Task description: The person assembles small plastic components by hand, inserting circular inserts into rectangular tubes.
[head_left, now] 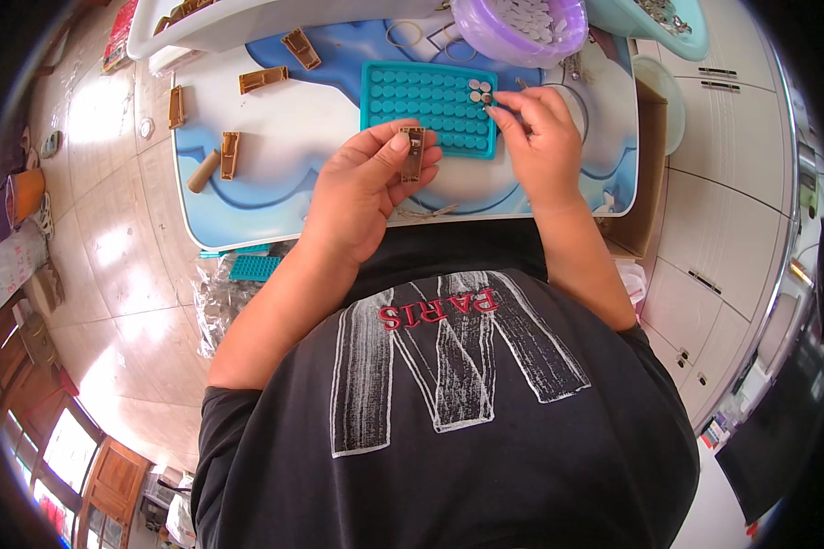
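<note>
My left hand grips a narrow brown box-shaped piece between thumb and fingers, its hollow, framed face turned up. The piece is held over the near edge of a teal tray with rows of round raised cells. At the tray's right side, several small pale round discs lie clustered on the cells. My right hand pinches with thumb and forefinger at the edge of this cluster, on what looks like one disc; the fingertips partly hide it.
Several similar brown pieces and a tan cylinder lie on the table's left. Behind are a white bin, a purple basin of white pieces and a pale teal basin. A cardboard box stands at the right.
</note>
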Action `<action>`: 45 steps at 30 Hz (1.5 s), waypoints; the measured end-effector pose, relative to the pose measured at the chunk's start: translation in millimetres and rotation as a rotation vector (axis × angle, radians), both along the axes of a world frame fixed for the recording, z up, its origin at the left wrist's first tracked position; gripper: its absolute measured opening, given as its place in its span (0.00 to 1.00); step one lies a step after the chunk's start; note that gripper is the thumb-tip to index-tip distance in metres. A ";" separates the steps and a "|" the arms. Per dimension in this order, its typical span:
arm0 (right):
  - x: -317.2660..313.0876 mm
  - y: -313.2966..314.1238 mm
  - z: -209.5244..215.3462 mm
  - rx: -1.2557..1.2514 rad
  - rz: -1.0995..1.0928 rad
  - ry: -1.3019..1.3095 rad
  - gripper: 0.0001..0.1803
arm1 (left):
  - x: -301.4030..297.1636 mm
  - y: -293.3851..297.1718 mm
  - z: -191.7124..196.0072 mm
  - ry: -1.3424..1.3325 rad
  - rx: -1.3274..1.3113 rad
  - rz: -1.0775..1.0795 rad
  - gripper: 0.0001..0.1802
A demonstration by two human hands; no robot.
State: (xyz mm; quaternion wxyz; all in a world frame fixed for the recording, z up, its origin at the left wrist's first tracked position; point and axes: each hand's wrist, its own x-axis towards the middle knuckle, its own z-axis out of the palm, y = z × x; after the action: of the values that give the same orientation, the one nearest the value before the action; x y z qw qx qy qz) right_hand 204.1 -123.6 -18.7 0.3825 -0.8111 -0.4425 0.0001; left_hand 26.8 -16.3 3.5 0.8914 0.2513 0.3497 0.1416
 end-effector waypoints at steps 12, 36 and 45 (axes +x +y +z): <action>-4.9 1.6 1.9 -0.039 0.048 0.028 0.06 | -0.2 0.5 -0.6 -0.007 0.009 -0.005 0.17; -20.4 18.5 12.8 0.163 0.274 -0.067 0.05 | -0.8 0.8 -4.7 -0.015 -0.015 -0.022 0.16; 1.0 17.6 -0.1 -0.030 0.089 -0.236 0.06 | -0.6 1.0 -2.0 0.005 0.004 -0.026 0.16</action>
State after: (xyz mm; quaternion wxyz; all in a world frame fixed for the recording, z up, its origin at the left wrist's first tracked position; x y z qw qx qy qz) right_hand 205.1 -106.0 -18.8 0.3152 -0.7907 -0.5199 -0.0719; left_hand 26.2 -15.3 1.6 0.8916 0.2582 0.3485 0.1300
